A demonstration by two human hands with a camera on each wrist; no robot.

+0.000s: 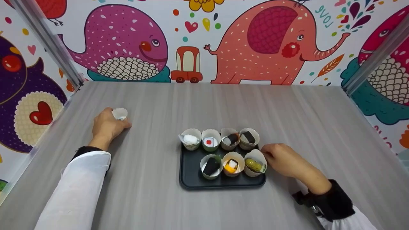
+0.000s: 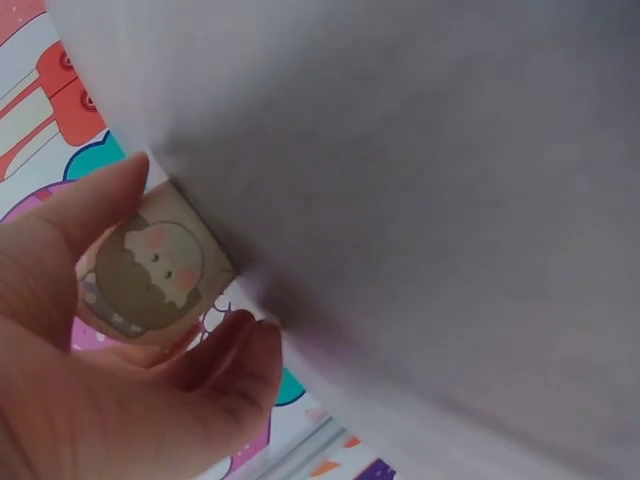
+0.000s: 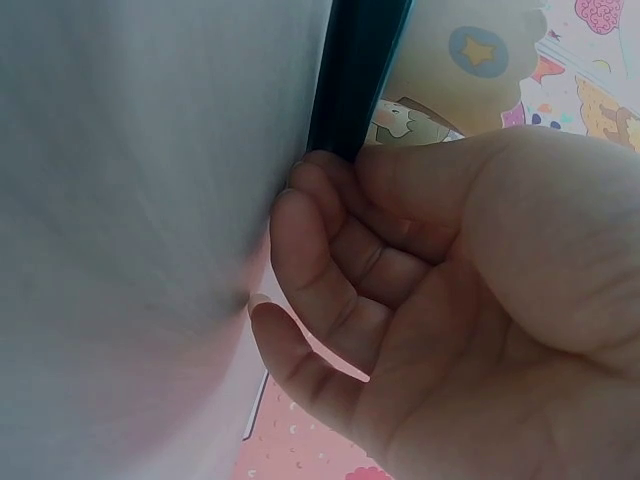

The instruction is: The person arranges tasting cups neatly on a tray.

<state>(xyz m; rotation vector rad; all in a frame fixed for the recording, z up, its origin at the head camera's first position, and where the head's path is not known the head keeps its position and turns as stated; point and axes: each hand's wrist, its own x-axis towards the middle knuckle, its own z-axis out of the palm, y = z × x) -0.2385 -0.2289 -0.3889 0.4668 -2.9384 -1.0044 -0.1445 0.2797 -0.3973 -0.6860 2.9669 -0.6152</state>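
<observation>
At the far left of the table, my left hand (image 1: 107,125) holds a small paper cup (image 1: 120,112) between thumb and fingers. A printed cartoon face shows on the cup's side in the left wrist view. My right hand (image 1: 284,159) pinches the right edge of a black tray (image 1: 191,181) with thumb and forefinger; its other fingers curl loosely beside the table surface. Several scalloped paper cups stand on the tray in two rows, with small food pieces inside, among them a white piece (image 1: 190,139), a dark-wrapped piece (image 1: 212,166) and a green-yellow piece (image 1: 253,165).
The grey wood-grain table (image 1: 153,198) runs back to a wall (image 1: 191,35) printed with cartoon animals. Side panels with metal corner posts (image 1: 48,41) close it in at left and right. The tray's front left corner bears no cup.
</observation>
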